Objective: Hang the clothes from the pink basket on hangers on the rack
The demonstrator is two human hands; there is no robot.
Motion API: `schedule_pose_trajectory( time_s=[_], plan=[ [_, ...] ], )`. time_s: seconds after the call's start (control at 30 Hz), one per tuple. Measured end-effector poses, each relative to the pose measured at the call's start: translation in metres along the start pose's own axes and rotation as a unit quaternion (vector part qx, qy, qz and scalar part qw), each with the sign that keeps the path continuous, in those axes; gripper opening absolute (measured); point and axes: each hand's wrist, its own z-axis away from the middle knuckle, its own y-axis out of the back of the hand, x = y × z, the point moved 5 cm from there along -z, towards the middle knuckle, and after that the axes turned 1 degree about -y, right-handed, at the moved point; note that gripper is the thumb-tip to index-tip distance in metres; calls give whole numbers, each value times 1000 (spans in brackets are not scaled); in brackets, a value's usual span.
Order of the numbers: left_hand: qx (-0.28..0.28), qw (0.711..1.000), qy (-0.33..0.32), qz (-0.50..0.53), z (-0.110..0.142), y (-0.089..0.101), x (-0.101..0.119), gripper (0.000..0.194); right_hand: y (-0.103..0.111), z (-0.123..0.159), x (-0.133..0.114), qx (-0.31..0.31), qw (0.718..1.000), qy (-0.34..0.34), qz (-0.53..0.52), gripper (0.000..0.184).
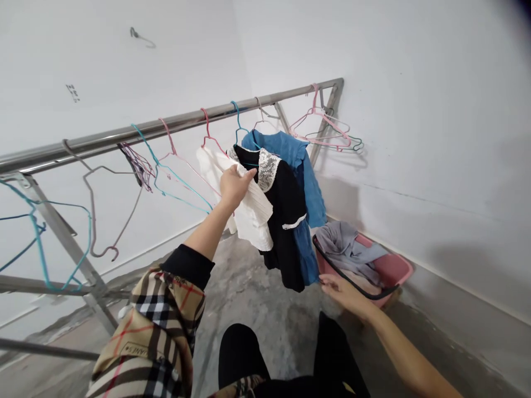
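Note:
My left hand [234,185] is raised and closed on a white garment [254,216] that hangs on a pink hanger from the metal rail [166,126]. Right beside it hang a black dress with a lace collar [286,221] and a blue dress [309,193]. My right hand [342,293] is low, fingers stretched out, next to the hem of the black dress and the black handle of a pink basket [394,271]. It holds nothing that I can see.
Several empty wire hangers [327,130] hang along the rail, blue, pink and grey ones. The pink basket holds grey and light laundry [346,246] by the right wall. The rack's steel legs [62,237] stand at left. Concrete floor lies below.

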Motion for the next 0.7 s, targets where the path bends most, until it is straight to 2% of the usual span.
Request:
schedule_pose_trajectory(
  time_s=[0.07,0.17,0.33,0.4,0.47,0.57,0.7],
  plan=[
    [14,990,-49,-135,11,8,10,30,-15,7,9,-43,999,-12,13,62],
    [14,949,-139,-283,31,14,24,19,-28,12,14,-73,996,-13,40,66],
    [13,898,-277,-341,54,19,25,18,-39,14,9,-71,996,13,57,64],
    [12,889,-323,-324,59,22,21,22,-43,13,9,-71,995,12,66,61],
    [15,899,-335,-281,60,27,15,23,-47,12,10,-69,994,15,80,59],
    [26,950,-281,-130,55,36,7,14,-52,11,13,-67,994,20,89,56],
    [49,982,-175,54,49,40,-1,16,-55,11,18,-67,994,11,80,57]
  ],
)
